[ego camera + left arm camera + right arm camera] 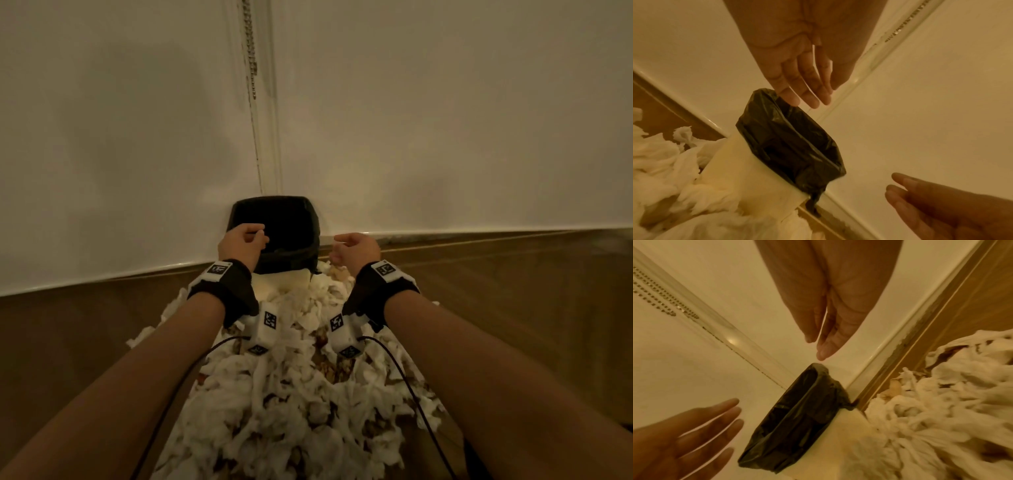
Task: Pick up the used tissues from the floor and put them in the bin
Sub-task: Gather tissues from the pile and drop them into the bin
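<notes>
Nothing is being held by the straight-fingered left hand [797, 68] and right hand [830, 305] in the wrist views, above the black-lined bin [277, 233], with crumpled white tissues [291, 394] heaped before it.

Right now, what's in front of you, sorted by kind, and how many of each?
Hands: 2, left hand and right hand, both empty
Bins: 1, cream bin with a black liner
Wrist cameras: 2
Tissue piles: 1 heap of tissues, too tangled to count singly
Total: 6
</notes>
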Available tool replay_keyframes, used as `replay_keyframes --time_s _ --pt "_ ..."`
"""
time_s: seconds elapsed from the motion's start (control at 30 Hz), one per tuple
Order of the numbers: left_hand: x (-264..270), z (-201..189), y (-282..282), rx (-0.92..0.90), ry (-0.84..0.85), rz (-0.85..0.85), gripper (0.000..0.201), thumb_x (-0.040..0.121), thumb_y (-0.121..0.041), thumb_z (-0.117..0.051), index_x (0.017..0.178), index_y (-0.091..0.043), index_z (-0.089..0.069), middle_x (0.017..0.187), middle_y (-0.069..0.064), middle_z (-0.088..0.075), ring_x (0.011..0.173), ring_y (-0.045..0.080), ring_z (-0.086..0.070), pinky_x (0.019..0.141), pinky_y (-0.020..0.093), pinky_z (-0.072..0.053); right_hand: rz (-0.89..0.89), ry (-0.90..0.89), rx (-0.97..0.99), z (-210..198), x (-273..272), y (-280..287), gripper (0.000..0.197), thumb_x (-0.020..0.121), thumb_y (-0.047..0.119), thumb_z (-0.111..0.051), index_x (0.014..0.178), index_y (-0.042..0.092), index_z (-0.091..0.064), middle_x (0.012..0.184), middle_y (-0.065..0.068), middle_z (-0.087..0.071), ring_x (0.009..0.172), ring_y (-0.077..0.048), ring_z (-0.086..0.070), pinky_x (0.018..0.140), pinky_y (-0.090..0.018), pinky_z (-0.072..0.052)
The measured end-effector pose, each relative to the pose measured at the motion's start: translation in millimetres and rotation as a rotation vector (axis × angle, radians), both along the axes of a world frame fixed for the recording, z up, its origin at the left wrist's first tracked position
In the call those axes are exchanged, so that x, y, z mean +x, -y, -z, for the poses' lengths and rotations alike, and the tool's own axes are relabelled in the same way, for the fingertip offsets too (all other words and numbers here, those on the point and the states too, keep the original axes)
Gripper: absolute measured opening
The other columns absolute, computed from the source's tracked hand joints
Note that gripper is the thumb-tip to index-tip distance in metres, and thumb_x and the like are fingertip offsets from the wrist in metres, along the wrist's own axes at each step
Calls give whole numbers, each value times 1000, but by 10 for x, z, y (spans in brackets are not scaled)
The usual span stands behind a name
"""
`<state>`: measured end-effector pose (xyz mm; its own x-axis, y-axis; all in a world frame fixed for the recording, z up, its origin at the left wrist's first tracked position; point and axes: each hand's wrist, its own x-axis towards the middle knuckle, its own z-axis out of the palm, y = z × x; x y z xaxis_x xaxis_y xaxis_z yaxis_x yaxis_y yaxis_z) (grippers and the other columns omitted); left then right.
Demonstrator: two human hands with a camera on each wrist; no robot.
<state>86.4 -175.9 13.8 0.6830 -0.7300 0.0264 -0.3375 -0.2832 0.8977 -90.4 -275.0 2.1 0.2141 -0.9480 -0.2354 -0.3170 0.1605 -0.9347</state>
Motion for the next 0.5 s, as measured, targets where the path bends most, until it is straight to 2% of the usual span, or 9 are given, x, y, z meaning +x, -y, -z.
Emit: replay_keyframes --time_s 0.07,0.13,0.2,0.3,0.4,0.5 --pt "-149 28 -89 29 7 80 22 97 -17 -42 104 -16 -63 89 4 -69 75 9 -64 65 21 -50 8 -41 1 57 -207 -49 9 90 13 -59 89 10 -67 85 -11 -69 84 -26 -69 86 -41 -55" --pt "-323 80 -190 77 11 147 23 98 -15 -40 100 -17 -63 84 3 -69 70 8 -62 58 16 -45 34 -79 15 131 -407 -116 17 92 19 -57 81 11 -67 77 -8 -69 83 -27 -69 85 -43 -56" --pt "-512 150 -309 129 -11 195 24 96 -12 -40 98 -17 -64 82 2 -68 74 11 -63 62 18 -46 51 -106 40 219 -605 -203 24 94 21 -52 89 4 -68 75 -7 -66 78 -26 -67 81 -43 -57" --pt "-810 287 -482 198 -20 257 27 95 -10 -38 95 -17 -64 84 3 -69 78 14 -63 65 21 -46 53 -210 84 374 -902 -335 27 95 20 -48 102 0 -66 83 -12 -67 74 -25 -63 78 -41 -56" --pt "-1081 460 -615 282 1 334 31 94 -9 -36 91 -20 -65 89 3 -70 82 15 -64 70 23 -48 52 -314 86 511 -1139 -455 29 94 19 -49 103 -2 -66 99 -21 -69 81 -28 -62 85 -47 -54" --pt "-1318 683 -723 450 135 499 32 94 -8 -37 99 -20 -66 101 1 -68 92 18 -62 77 25 -49 28 -383 105 651 -1333 -595 35 94 22 -48 103 -7 -65 106 -26 -65 76 -26 -55 88 -52 -50"
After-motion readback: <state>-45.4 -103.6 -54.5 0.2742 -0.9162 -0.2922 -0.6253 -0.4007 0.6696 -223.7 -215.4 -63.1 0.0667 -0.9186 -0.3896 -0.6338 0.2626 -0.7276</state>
